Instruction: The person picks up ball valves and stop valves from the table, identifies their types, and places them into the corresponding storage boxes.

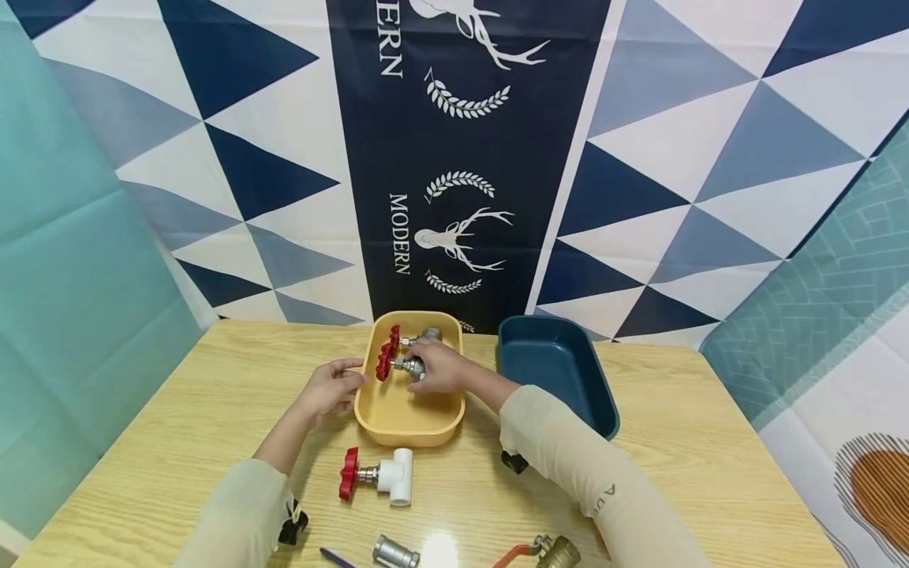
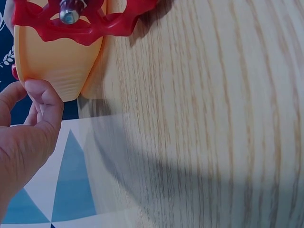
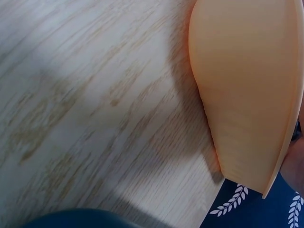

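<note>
Inside the yellow bin [image 1: 408, 430], my right hand [image 1: 439, 367] grips the metal body of a gate valve [image 1: 410, 368] with a red handwheel. Its wheel points left, toward the bin's left wall. Just behind it lies a second metal valve [image 1: 431, 334], also red-wheeled and partly covered by the hand. My left hand [image 1: 330, 388] is at the bin's left side, thumb and fingers pinching the rim; the left wrist view shows these fingers [image 2: 45, 97] at the edge. From the right wrist, the bin's outer wall [image 3: 247, 95] hides most of the right hand.
A blue bin [image 1: 561, 359] stands right of the yellow one. In front lies a white tee valve [image 1: 395, 477] with a red wheel. Nearer the front edge are a metal fitting [image 1: 395, 552], a dark slim stick [image 1: 337, 558] and a brass ball valve [image 1: 559, 554]. Patterned cloth hangs behind.
</note>
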A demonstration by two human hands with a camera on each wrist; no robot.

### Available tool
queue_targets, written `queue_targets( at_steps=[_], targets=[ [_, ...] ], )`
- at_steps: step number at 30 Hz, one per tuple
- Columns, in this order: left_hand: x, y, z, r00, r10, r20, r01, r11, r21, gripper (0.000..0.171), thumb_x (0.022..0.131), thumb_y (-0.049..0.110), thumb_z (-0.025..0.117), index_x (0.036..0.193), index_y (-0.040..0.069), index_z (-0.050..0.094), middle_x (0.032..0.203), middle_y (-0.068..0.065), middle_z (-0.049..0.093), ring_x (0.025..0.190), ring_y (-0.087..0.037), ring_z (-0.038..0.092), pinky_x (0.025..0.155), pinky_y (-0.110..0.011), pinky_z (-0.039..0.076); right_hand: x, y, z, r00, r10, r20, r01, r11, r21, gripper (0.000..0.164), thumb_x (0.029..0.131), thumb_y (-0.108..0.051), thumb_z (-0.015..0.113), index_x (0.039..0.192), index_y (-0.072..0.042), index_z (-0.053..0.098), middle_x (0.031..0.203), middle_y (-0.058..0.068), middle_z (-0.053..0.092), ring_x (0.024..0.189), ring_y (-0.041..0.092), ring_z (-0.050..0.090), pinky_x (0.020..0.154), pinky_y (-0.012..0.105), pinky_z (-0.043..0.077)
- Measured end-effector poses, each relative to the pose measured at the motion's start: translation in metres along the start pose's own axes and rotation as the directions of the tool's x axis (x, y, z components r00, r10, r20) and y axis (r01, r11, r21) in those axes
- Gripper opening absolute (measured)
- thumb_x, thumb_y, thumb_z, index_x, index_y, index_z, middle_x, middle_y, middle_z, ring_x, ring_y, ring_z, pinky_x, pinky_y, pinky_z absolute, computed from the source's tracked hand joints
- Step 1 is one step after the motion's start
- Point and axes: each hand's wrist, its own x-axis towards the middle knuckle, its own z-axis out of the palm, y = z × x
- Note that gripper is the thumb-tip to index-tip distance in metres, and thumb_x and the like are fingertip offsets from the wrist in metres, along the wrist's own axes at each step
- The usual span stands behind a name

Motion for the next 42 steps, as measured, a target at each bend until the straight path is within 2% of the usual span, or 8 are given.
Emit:
queue_targets(
  at_steps=[8,20,29,42],
  targets=[
    [0.001,0.002,-0.001,1.0,0.002,0.001,-0.002,1.0,0.003,0.051,0.09,0.01,0.056,0.136,-0.002,0.039,0.102,-0.01,0.056,0.074,-0.012,0.058,0.058,-0.021,0.048,0.007,0.003,0.002,1.0,0.003,0.016,-0.002,1.0,-0.024,0.049,0.072,-0.028,0.078,0.111,-0.003,0.062,0.112,0.01,0.06,0.107,0.021,0.053,0.097,0.032,0.042],
    [0.0,0.002,0.0,1.0,-0.001,0.0,0.001,1.0,-0.007,0.053,0.089,0.011,0.058,0.137,-0.002,0.039,0.101,-0.008,0.056,0.073,-0.012,0.06,0.056,-0.02,0.049,0.011,0.004,0.003,0.998,0.004,0.06,-0.001,0.999,-0.054,0.049,0.073,-0.029,0.078,0.111,-0.003,0.061,0.112,0.009,0.06,0.108,0.021,0.053,0.098,0.032,0.042],
    [0.002,0.002,-0.001,1.0,-0.018,-0.005,0.018,1.0,0.0,0.052,0.089,0.012,0.058,0.137,0.001,0.041,0.105,-0.011,0.056,0.076,-0.013,0.062,0.059,-0.021,0.05,0.012,0.006,0.004,0.996,0.018,0.087,-0.013,0.998,-0.057,0.051,0.074,-0.03,0.077,0.113,-0.003,0.06,0.115,0.01,0.06,0.113,0.023,0.052,0.102,0.031,0.04],
    [0.001,0.001,-0.001,1.0,-0.016,-0.01,0.016,1.0,0.011,0.053,0.089,0.012,0.059,0.137,0.0,0.04,0.106,-0.011,0.056,0.079,-0.015,0.061,0.059,-0.022,0.05,0.014,0.004,0.007,0.991,0.035,0.128,-0.026,0.997,-0.072,0.052,0.075,-0.031,0.076,0.116,-0.004,0.059,0.113,0.007,0.06,0.108,0.019,0.053,0.097,0.03,0.043]
  ],
)
